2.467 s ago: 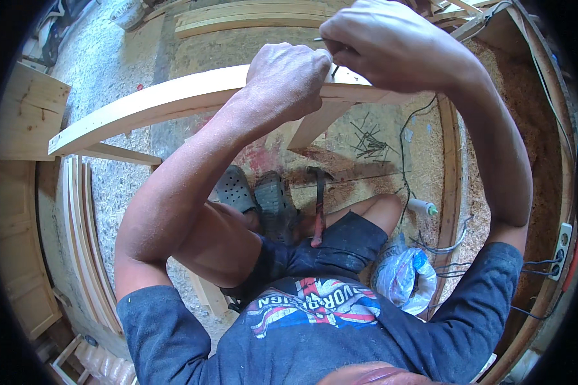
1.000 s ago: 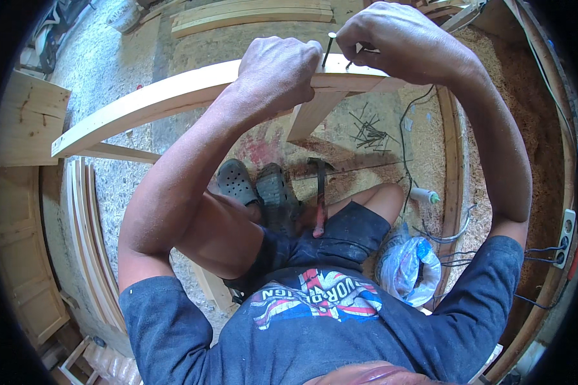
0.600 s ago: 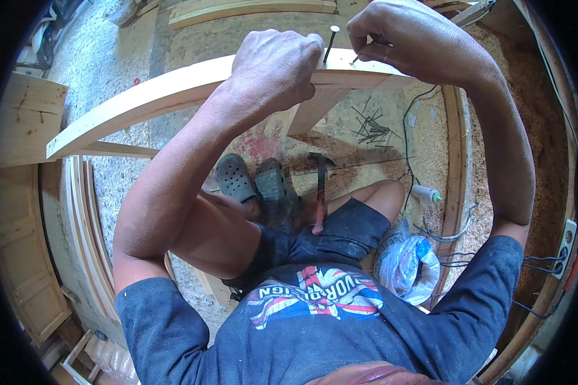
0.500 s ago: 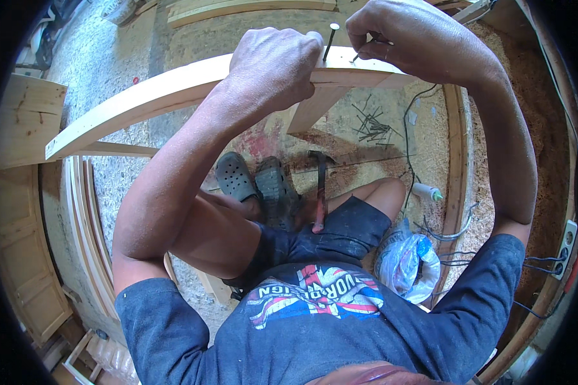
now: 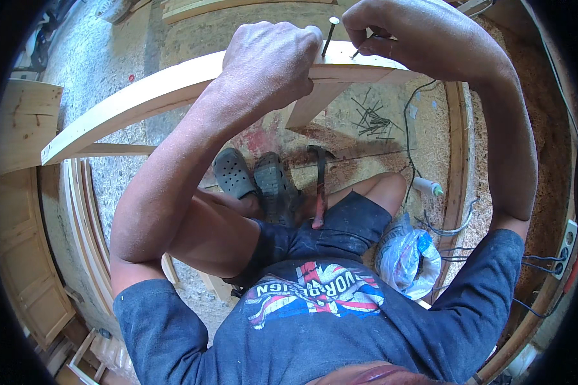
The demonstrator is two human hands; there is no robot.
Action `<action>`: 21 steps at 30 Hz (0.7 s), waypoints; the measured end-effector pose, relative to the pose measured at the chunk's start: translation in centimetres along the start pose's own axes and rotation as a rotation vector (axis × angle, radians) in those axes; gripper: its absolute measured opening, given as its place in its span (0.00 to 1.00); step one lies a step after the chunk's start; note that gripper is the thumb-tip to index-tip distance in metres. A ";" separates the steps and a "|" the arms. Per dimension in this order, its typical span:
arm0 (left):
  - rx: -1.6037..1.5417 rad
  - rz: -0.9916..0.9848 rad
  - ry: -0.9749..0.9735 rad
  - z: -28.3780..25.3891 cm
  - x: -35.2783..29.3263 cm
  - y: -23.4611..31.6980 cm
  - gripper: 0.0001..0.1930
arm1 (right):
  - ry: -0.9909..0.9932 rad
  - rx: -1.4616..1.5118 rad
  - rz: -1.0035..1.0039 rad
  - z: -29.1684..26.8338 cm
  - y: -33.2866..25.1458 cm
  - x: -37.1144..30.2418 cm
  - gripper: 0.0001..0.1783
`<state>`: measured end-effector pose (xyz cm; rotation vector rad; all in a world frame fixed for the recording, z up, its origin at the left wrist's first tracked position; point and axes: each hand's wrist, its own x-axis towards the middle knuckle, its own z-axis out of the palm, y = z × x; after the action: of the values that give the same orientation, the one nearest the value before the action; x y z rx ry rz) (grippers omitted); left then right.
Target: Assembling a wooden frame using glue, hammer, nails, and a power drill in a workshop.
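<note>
A pale wooden beam (image 5: 135,96) spans the far side in front of me. My left hand (image 5: 270,61) is closed round it, knuckles up, with the fingertips hidden. Just right of that hand a large-headed nail (image 5: 329,38) stands in the beam's top, tilted slightly. My right hand (image 5: 398,42) pinches a thin dark nail (image 5: 356,54), its point at the wood; most of it is hidden by the fingers. Across my lap lies a claw hammer (image 5: 320,186) with a reddish handle, its head pointing away from me.
Several loose nails (image 5: 379,122) lie heaped on the floor beyond my right knee. A white bottle (image 5: 427,187), cables and a plastic bag (image 5: 408,260) are at right, near a power strip (image 5: 565,247). Long wooden strips (image 5: 87,218) and a wooden cabinet door (image 5: 29,256) are at left.
The view has shifted slightly, and the beam appears a little higher. Both hands keep their grips, and the standing nail stays in place.
</note>
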<state>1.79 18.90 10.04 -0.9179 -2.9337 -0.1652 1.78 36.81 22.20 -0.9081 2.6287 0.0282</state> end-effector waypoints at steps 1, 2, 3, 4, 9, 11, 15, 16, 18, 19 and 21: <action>0.009 -0.009 -0.002 0.1 -0.1 -0.1 0.14 | 0.063 -0.003 -0.083 0.9 0.8 0.2 0.07; 0.014 -0.010 -0.001 0.2 -0.1 -0.2 0.14 | 0.125 -0.007 -0.157 1.2 0.7 0.4 0.07; 0.015 -0.012 -0.004 0.3 -0.2 -0.4 0.14 | 0.124 -0.004 -0.160 1.2 0.4 0.2 0.07; 0.014 -0.017 -0.002 0.4 -0.3 -0.5 0.13 | 0.146 -0.007 -0.174 1.1 -0.2 -0.3 0.06; 0.016 0.009 -0.014 -0.2 -0.1 -0.1 0.14 | -0.021 0.068 -0.060 -0.5 -0.7 0.0 0.06; 0.039 0.004 -0.017 -0.3 -0.1 -0.1 0.16 | 0.009 -0.091 -0.077 0.9 -0.4 0.7 0.07; 0.095 0.017 -0.033 -0.8 0.2 -0.4 0.20 | -0.039 -0.001 -0.080 1.6 -0.4 1.2 0.10; 0.078 0.019 -0.043 -0.9 0.4 0.0 0.21 | 0.000 0.007 -0.160 3.1 1.2 1.8 0.10; 0.055 0.014 -0.046 -0.7 0.6 0.4 0.22 | 0.029 -0.052 -0.264 2.6 1.0 0.9 0.13; 0.067 0.034 -0.054 -0.6 0.4 0.5 0.22 | 0.044 -0.037 -0.250 2.2 1.1 -0.5 0.13; 0.082 -0.031 -0.099 -0.6 -0.1 -0.2 0.23 | 0.147 0.046 0.157 1.2 -1.1 -2.6 0.21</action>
<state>1.76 18.56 10.63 -0.8946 -3.0209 -0.0008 4.73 37.65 22.10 -0.7115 2.8197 -0.0609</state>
